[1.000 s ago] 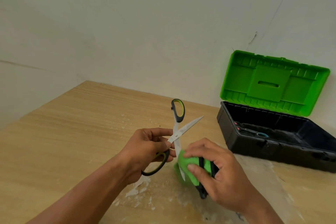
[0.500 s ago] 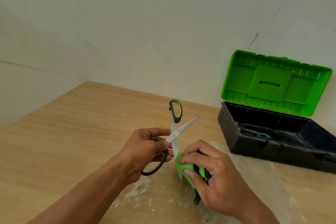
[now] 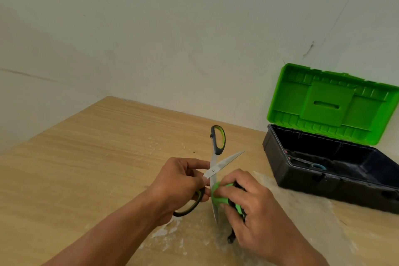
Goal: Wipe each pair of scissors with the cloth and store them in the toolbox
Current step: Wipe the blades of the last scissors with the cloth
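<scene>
Toolbox (image 3: 302,181) open, perhaps blue-handled scissors (image 3: 317,166) inside, left of it left hand (image 3: 179,181) grips splayed green-and-black scissors (image 3: 213,170), one blade (image 3: 215,211) pointing down, right hand (image 3: 254,207) pinches cloth (image 3: 216,196) round it.

**Green, black and pale wood**

The scissors (image 3: 216,168) in the left hand (image 3: 179,181) have silver blades and black handles lined with yellow-green. The cloth (image 3: 218,197) held by the right hand (image 3: 252,207) is bright green. Off to the right of both hands, the toolbox (image 3: 302,181) has a black body and a vivid green lid (image 3: 328,103). A small blue ring (image 3: 316,166) shows inside it. The tabletop (image 3: 97,157) is light tan with fine wood-grain streaks and whitish smears beneath the hands. The wall (image 3: 172,39) is off-white.
</scene>
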Demonstrator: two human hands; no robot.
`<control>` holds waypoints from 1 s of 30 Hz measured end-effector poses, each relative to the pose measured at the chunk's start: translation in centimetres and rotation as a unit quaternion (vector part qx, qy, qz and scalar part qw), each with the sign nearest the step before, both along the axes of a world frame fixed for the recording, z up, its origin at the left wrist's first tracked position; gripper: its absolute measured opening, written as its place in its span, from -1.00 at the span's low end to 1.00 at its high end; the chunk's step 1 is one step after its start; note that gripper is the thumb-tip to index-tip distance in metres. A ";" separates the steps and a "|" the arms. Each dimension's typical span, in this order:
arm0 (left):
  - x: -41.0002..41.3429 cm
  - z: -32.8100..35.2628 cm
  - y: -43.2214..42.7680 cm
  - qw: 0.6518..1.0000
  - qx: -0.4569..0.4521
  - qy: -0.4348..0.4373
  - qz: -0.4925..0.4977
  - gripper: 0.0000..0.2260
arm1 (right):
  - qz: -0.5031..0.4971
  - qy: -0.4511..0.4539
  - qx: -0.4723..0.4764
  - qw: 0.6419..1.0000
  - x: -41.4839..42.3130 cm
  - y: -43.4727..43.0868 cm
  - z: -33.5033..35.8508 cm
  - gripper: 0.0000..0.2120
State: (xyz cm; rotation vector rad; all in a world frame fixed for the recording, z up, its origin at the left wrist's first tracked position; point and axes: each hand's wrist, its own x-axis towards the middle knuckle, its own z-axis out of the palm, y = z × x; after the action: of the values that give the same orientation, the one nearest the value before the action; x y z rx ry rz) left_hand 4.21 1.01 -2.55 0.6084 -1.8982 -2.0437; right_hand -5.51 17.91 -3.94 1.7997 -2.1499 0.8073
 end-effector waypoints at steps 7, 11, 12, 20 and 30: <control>0.1 0.2 0.7 1.000 -0.023 0.004 0.003 -0.80 | -0.039 0.028 0.002 0.999 0.0 -0.8 -0.3 -0.77; 0.1 0.2 0.8 0.999 -0.034 0.006 -0.001 -0.78 | -0.059 0.020 -0.021 0.998 -0.2 -1.2 -0.5 -0.76; 0.0 0.2 0.8 0.999 -0.038 0.007 0.000 -0.77 | -0.069 0.017 -0.026 0.997 -0.1 -1.4 -0.5 -0.76; 0.0 0.0 0.6 0.999 -0.053 0.008 0.005 -0.75 | -0.060 0.025 -0.030 0.997 0.1 -1.7 -0.7 -0.81; 0.0 0.5 -1.2 0.997 0.070 0.011 0.025 -0.77 | 0.031 -0.060 -0.035 0.997 -0.2 0.2 -0.1 -0.84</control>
State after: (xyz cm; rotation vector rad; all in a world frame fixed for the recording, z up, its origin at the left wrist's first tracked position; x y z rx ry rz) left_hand 4.23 -0.16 -2.06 0.6562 -1.7208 -2.1552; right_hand -5.68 18.15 -4.02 1.8340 -2.1190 1.0155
